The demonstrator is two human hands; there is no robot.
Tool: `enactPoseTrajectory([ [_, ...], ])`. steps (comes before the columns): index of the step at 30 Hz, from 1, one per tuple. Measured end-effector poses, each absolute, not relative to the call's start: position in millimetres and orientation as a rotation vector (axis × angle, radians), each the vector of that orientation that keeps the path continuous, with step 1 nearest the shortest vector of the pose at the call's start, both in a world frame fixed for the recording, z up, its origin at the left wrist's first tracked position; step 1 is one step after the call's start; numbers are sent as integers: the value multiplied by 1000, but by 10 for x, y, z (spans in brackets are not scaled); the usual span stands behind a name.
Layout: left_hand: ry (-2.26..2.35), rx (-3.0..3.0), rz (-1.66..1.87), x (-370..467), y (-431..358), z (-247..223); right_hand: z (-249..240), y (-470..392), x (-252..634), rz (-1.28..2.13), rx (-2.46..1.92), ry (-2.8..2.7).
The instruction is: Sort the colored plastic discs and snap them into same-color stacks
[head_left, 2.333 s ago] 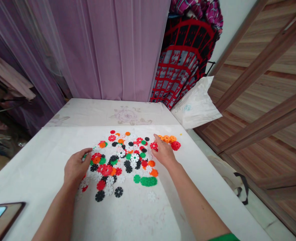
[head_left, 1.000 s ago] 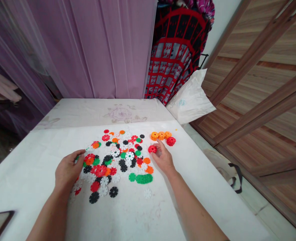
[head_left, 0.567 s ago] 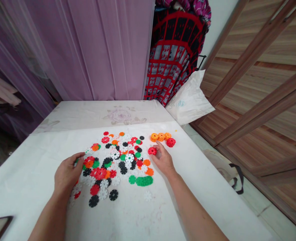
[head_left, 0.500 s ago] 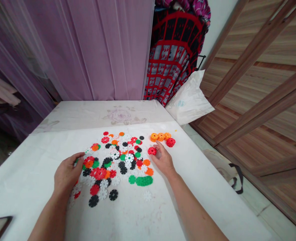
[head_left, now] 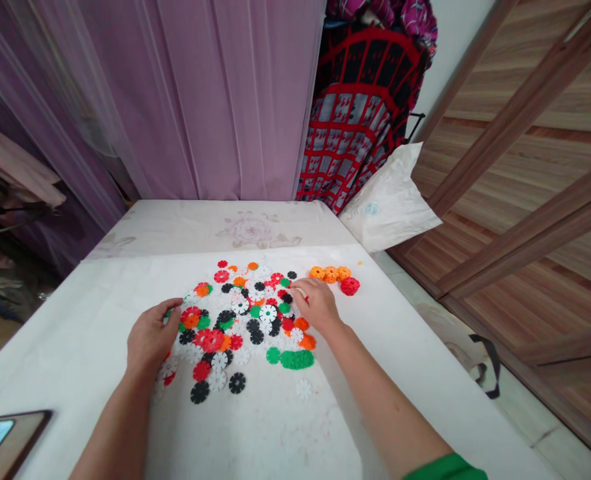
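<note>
Many notched plastic discs in red, black, white, green and orange lie in a loose pile (head_left: 240,320) on the white-covered table. My left hand (head_left: 155,330) rests at the pile's left edge, fingers curved and slightly apart, with nothing seen in its grasp. At the pile's upper right, my right hand (head_left: 316,303) is closed round red discs, mostly hidden by the fingers; its fingertips reach over the pile. A row of stacked green discs (head_left: 297,360) lies at the lower right. Stacked orange discs (head_left: 330,274) and a red stack (head_left: 350,287) stand beyond my right hand.
A phone (head_left: 13,443) lies at the table's near left corner. A white bag (head_left: 393,203) leans at the far right edge. Behind are a purple curtain (head_left: 225,100) and a red patterned cloth (head_left: 345,133); a wooden wardrobe (head_left: 525,133) stands to the right.
My right hand has moved left and a little up onto the pile's edge, carrying the red discs. My left hand stays beside the pile. The whole view has shifted, showing more of the phone.
</note>
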State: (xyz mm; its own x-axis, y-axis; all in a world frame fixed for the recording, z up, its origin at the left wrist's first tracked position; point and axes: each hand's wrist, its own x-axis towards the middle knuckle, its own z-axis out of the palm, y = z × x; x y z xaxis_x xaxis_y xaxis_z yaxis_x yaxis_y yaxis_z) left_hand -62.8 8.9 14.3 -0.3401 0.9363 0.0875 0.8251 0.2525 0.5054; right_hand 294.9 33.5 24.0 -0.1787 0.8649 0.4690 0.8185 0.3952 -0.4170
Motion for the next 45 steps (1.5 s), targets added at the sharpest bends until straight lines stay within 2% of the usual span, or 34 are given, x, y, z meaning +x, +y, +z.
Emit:
enactPoseTrajectory([
  [11,2281,1647,764,-622,76,109,180,377,2124,197,-1337,-2410],
  [23,2267,1658,785,-589,60,106,-83,-174,2473,104,-1360,-2219],
  [30,2270,1651,792,-580,54,108,2,-200,2481,79,-1348,-2155],
  [38,2252,1640,814,-563,42,109,143,-293,1986,304,-938,-2335],
  [45,2251,1659,818,-545,34,120,149,-361,1714,250,-796,-2502],
])
